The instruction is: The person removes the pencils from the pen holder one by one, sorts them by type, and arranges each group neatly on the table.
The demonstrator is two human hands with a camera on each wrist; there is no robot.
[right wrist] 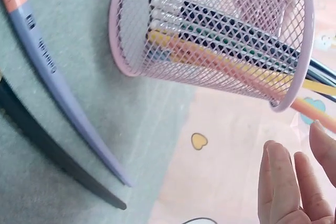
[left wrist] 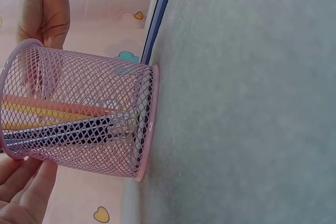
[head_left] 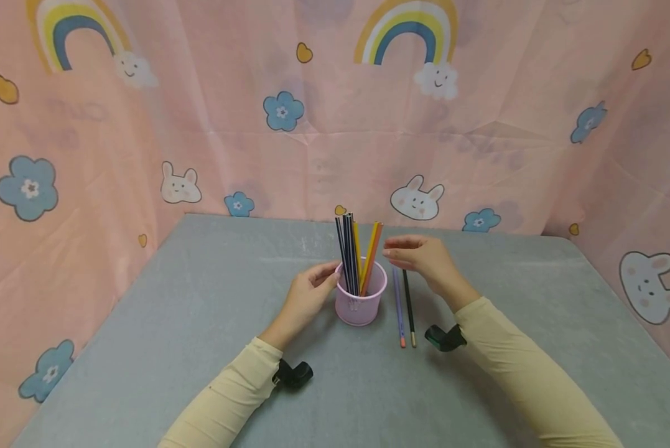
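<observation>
A pink mesh pencil cup [head_left: 358, 310] stands upright on the table, holding several dark pencils [head_left: 346, 252] and a few yellow and orange ones [head_left: 371, 258]. My left hand [head_left: 307, 295] touches the cup's left side near the rim, its fingertips [left wrist: 44, 179] against the mesh. To the right of the cup, my right hand [head_left: 427, 261] hovers just beyond the rim with fingers extended and nothing between them. A purple pencil [head_left: 399, 308] with a pink end and a black pencil [head_left: 410, 311] lie side by side right of the cup, partly below that hand.
The grey table [head_left: 200, 323] reaches back to a pink patterned cloth [head_left: 228, 93], which hangs behind it and along both sides. A small black camera [head_left: 293, 375] is strapped to the left wrist, another camera [head_left: 445, 338] to the right.
</observation>
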